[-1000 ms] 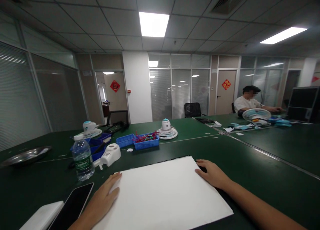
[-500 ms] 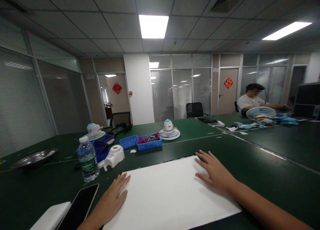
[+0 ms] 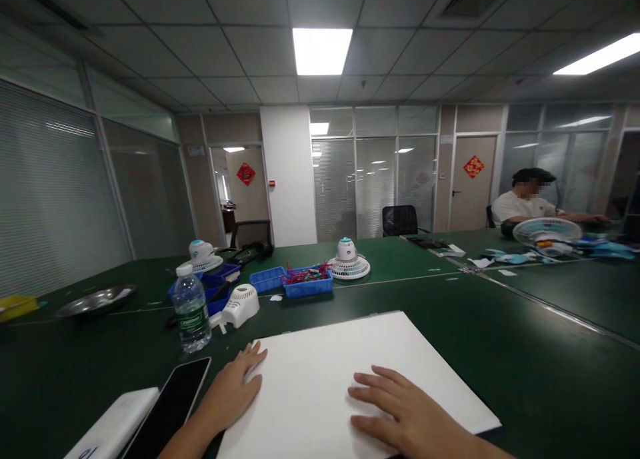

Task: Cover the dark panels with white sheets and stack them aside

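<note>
A large white sheet [image 3: 320,366] lies flat on the green table [image 3: 500,339] in front of me. My left hand [image 3: 237,386] rests on its left edge, fingers stretched and thumb apart. Over the lower right part of the sheet is my right hand [image 3: 400,409], its fingers spread; whether it touches the surface I cannot tell. Neither hand holds anything. Left of my left hand lie a black-screened phone [image 3: 173,406] and a white box-like block [image 3: 115,422], partly cut off by the frame.
Beyond the sheet are a water bottle [image 3: 191,312], a white plastic housing [image 3: 241,306], a blue tray [image 3: 307,287] of wires and a fan part [image 3: 347,262]. A metal dish [image 3: 95,301] sits far left. A person [image 3: 525,202] sits at the far right near a fan guard [image 3: 547,231].
My right hand has moved from the sheet's far right corner toward me and left. My left hand stays at the left edge. The view has turned slightly left.
</note>
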Tool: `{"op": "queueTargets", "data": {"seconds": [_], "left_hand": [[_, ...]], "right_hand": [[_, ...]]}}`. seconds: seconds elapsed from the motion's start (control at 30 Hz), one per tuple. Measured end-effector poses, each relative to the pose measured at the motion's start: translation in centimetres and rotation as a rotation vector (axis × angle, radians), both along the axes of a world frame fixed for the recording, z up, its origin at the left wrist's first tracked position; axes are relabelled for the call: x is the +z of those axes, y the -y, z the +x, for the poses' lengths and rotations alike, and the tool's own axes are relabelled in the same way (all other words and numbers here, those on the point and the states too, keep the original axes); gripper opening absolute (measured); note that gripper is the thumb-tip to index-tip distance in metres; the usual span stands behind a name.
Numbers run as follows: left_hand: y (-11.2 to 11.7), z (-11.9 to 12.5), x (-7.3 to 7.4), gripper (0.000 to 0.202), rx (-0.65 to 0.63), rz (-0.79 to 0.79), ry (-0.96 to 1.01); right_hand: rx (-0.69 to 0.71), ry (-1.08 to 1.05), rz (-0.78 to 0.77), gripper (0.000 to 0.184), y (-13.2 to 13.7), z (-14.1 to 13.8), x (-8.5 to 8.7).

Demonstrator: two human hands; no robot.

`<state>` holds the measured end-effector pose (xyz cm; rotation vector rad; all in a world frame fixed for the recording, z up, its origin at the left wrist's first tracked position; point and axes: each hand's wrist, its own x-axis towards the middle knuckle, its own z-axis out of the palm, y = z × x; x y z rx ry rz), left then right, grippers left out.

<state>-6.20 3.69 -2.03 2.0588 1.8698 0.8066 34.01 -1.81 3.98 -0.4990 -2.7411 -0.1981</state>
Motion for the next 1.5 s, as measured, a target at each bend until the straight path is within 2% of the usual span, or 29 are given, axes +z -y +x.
{"op": "queueTargets", "data": {"seconds": [0.07,0.17,0.3,0.43,0.5,0.67,0.83,0.97,1.13,1.3,1.37,1.5], "left_hand": [[0.0,-0.1,0.1,0.06,0.006,-0.004,0.042],[-0.1,-0.4,0.3,0.052,-0.003,-0.014,0.142],[0.0,-0.6,1.1,0.05,-0.053,-0.026,0.296],[0.7,0.1,2.2,0.049,-0.086,-0.051,0.306],[1.2,0.6,2.5,0.045,-0.092,-0.041,0.277],[1.6,0.9,2.4,0.059,-0.115,0.023,0.157],[1.1,0.7,2.0,0.042,-0.137,0.09,0.11],[1.1,0.9,2.1,0.038,-0.144,0.098,0.098],[1.4,1.3,2.2,0.043,-0.143,0.079,0.087],[1.3,1.2,2.1,0.056,-0.095,0.161,0.1],[1.3,1.1,2.0,0.059,-0.047,0.185,0.09],[1.6,1.1,2.2,0.048,0.001,0.113,0.051]], "right_hand": [[0.081,-0.052,0.164,0.029,0.1,-0.4,-0.5],[0.16,-0.175,0.308,0.023,0.7,-0.6,-0.5],[0.246,-0.223,0.481,0.028,0.9,0.5,1.1],[0.246,-0.228,0.62,0.039,0.0,2.6,1.8],[0.192,-0.209,0.641,0.042,-0.8,3.8,1.3],[0.08,-0.226,0.622,0.041,-2.5,5.7,0.3],[0.08,-0.383,0.529,0.029,-3.3,5.0,-0.3],[0.032,-0.494,0.488,0.021,-3.2,4.1,-0.5],[-0.045,-0.522,0.524,0.018,-2.7,4.0,-0.4],[-0.124,-0.487,0.608,0.02,-2.7,4.9,1.2],[-0.159,-0.472,0.623,0.021,-2.4,5.4,2.5],[-0.306,-0.406,0.595,0.019,-0.3,6.4,5.8]]}}
